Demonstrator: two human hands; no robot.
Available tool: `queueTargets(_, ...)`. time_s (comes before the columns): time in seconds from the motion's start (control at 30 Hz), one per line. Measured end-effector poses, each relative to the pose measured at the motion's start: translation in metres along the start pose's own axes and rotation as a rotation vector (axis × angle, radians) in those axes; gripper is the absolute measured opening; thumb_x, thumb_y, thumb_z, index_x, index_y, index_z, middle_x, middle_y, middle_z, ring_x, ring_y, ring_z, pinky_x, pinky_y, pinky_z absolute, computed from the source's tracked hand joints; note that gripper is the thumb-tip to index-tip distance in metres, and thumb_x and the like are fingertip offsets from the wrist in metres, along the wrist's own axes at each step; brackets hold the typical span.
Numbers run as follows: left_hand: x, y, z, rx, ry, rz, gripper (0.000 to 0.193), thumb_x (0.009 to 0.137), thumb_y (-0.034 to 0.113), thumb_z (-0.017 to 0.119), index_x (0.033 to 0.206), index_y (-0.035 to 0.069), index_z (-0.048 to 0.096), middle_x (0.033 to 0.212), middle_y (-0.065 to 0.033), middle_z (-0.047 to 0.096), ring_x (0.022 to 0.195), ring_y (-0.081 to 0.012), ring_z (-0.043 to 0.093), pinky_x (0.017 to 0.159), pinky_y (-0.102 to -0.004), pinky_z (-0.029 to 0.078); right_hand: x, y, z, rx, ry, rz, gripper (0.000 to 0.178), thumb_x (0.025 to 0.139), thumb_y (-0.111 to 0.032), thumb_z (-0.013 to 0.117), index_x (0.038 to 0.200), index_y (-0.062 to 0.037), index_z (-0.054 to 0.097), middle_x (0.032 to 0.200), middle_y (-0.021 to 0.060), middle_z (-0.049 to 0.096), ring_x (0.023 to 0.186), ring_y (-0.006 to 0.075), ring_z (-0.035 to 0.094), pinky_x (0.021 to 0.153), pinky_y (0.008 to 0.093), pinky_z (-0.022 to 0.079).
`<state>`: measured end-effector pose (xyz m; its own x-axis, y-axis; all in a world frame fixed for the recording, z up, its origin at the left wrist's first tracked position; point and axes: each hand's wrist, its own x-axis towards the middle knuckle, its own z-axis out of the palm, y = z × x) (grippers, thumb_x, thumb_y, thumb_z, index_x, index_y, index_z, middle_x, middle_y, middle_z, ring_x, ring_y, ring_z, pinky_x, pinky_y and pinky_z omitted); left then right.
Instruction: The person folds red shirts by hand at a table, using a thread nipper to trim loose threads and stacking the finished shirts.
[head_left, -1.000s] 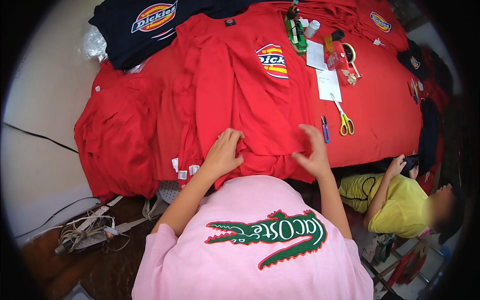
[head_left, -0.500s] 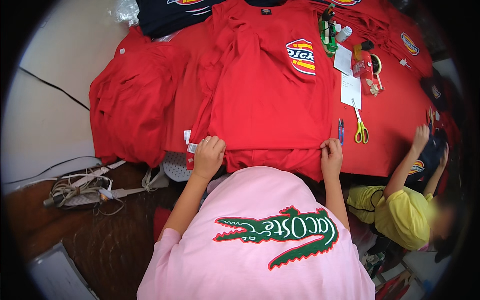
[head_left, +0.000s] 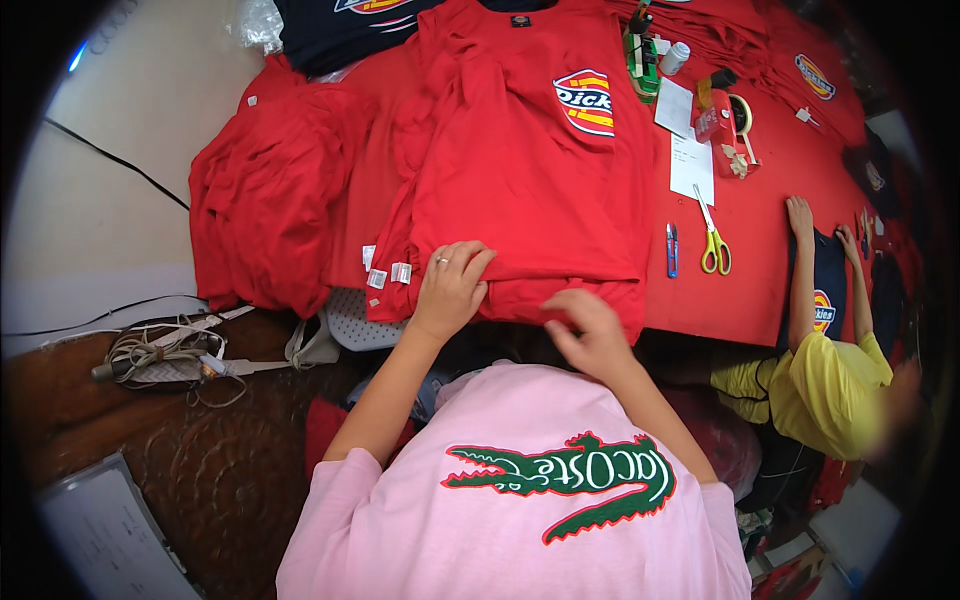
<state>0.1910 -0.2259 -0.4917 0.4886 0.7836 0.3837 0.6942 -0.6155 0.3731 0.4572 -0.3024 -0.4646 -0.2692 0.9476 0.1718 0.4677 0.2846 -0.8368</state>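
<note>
A red T-shirt (head_left: 530, 180) with a round-cornered yellow, white and blue badge print lies spread on a pile of red shirts, its hem toward me. My left hand (head_left: 455, 288) rests on the left part of that hem, fingers loosely bent over the cloth. Just beyond the pile's near edge, my right hand (head_left: 592, 335) hovers with thumb and fingers apart, slightly blurred and holding nothing. White tags (head_left: 400, 272) stick out beside my left hand. Right of the pile lie yellow-handled scissors (head_left: 714, 245) and a small blue cutter (head_left: 672, 250).
Red tape dispenser (head_left: 722, 125), papers (head_left: 692, 165) and a white bottle (head_left: 676, 57) stand farther right. A heap of red garments (head_left: 265, 190) hangs off the left edge. Coiled cables (head_left: 150, 350) lie at lower left. A co-worker in yellow (head_left: 825, 390) handles a dark shirt (head_left: 828, 280).
My right hand has let go of the hem's right corner and moved left and nearer. My left hand has shifted right along the hem. The co-worker's dark shirt now lies flat on the table.
</note>
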Motion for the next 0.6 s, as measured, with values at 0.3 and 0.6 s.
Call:
queueTargets(0.3,0.143,0.029,-0.127,-0.025,0.474,0.226,0.028,0.076,-0.012,0.071,0.096,0.005,0.063,0.090,-0.0102,0.062,0.089,-0.0272,0.064,0.078,-0.0387,0.054,0.025,-0.002,0.038,-0.370,-0.485,-0.085,0.092,0.084,-0.034,0.081,0.158,-0.0023,0.037,0.131,0.0240,0.066,0.118,0.0395,0.065,0.099,0.0511,0.052)
queueTargets(0.6,0.156,0.055,-0.384,0.371,0.545,0.106,0.012,0.092,-0.013,0.061,0.091,-0.002,0.067,0.118,-0.0050,0.074,0.102,-0.0145,0.070,0.084,-0.0278,0.057,0.071,0.014,-0.181,-1.033,0.121,-0.116,0.020,0.088,-0.014,0.069,0.108,-0.0127,0.070,0.090,0.0155,0.070,0.083,0.0373,0.070,0.067,0.0511,0.056)
